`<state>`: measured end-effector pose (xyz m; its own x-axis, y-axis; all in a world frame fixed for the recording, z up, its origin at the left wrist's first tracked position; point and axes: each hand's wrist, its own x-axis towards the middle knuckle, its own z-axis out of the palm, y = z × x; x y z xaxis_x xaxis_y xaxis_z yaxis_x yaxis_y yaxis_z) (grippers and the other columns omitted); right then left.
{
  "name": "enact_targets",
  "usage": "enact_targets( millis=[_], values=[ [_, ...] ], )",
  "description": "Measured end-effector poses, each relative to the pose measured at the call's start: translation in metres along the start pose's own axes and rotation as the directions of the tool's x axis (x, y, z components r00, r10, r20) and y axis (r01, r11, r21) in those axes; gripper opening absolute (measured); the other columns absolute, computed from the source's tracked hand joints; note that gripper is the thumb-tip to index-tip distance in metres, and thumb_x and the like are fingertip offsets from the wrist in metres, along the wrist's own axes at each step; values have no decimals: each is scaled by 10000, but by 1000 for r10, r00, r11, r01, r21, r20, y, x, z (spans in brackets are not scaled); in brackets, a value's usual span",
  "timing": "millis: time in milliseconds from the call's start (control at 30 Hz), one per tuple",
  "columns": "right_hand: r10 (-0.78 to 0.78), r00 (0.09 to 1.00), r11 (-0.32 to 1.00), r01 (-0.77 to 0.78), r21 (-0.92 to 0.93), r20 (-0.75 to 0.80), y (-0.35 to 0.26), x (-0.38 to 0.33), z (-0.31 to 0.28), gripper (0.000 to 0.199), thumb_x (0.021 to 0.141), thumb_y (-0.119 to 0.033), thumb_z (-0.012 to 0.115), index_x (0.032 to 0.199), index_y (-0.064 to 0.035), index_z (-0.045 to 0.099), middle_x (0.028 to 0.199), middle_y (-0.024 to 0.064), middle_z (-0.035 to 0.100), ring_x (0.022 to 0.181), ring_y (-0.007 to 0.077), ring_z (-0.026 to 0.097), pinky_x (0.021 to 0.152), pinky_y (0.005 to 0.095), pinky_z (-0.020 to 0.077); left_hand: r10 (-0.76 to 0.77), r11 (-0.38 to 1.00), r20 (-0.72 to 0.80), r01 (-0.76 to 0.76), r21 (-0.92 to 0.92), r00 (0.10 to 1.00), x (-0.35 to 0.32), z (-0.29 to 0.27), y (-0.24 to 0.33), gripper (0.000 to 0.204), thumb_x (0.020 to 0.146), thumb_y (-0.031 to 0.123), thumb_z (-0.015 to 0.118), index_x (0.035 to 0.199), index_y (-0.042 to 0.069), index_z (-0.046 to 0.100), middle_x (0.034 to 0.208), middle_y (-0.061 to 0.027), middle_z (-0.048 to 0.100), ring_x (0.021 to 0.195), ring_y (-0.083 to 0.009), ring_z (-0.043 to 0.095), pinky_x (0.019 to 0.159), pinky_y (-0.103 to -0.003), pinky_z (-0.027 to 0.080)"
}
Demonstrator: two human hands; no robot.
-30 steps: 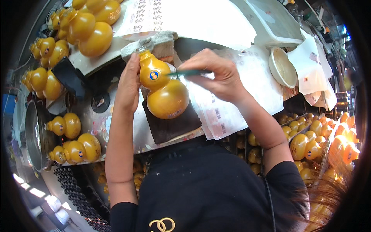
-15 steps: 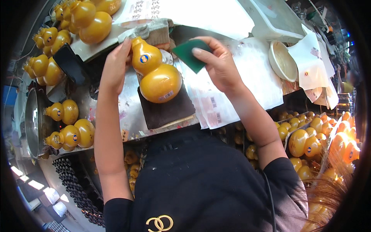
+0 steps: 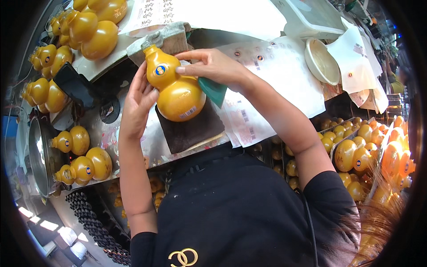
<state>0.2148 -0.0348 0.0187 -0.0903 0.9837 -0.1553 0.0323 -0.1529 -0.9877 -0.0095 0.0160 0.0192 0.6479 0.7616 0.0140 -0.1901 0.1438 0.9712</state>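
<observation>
A yellow gourd-shaped bottle (image 3: 181, 100) with a clear threaded neck lies tilted over a dark brown pad (image 3: 189, 133). It bears a round blue and orange sticker (image 3: 160, 69) on its upper bulb and a small barcode label on its lower one. Along the bottle's left side, my left hand (image 3: 138, 104) holds it with bent fingers, the tips partly hidden behind it. My right hand (image 3: 213, 66) reaches over from the right, thumb and forefinger touching the upper bulb. A flat green card (image 3: 213, 90) is tucked under its other fingers.
Printed white sheets (image 3: 284, 75) cover the bench on the right, beside a cream bowl (image 3: 321, 61). Similar yellow bottles (image 3: 95, 163) stand at left near a metal basin (image 3: 39, 151) and a black phone (image 3: 73, 84). Crates of bottles (image 3: 351, 153) sit lower right. A folded cloth (image 3: 171, 38) lies behind.
My right hand has moved left onto the bottle, and the green card has dropped below its fingers. My left hand has slid down from the neck to the bottle's side.
</observation>
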Motion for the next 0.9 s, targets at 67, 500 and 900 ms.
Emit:
enact_targets(
  millis=[67,500,900],
  values=[
    [-14,999,998,12,-67,-33,2,-4,-3,657,836,-410,705,1330,-16,522,1084,118,664,976,132,623,865,236,467,84,983,19,-86,161,996,-13,0,-4,1267,585,375,889,1516,55,90,1486,-189,289,1375,-302,329,1128,-411,273],
    [185,979,915,-140,377,-87,3,-48,-3,554,978,-487,439,1293,-42,536,547,-60,417,410,39,358,383,192,282,154,971,-295,-200,-132,943,-52,21,-38,838,719,37,802,1413,107,338,1341,-99,478,1229,-273,508,1039,-459,435],
    [70,996,956,-49,290,-63,4,-45,-3,497,939,-412,562,1243,-18,576,842,52,610,680,91,541,618,208,430,79,928,-249,-162,-337,965,-56,-1,-32,793,736,149,815,1403,115,388,1461,-118,378,1318,-297,425,1046,-471,430]
  ],
)
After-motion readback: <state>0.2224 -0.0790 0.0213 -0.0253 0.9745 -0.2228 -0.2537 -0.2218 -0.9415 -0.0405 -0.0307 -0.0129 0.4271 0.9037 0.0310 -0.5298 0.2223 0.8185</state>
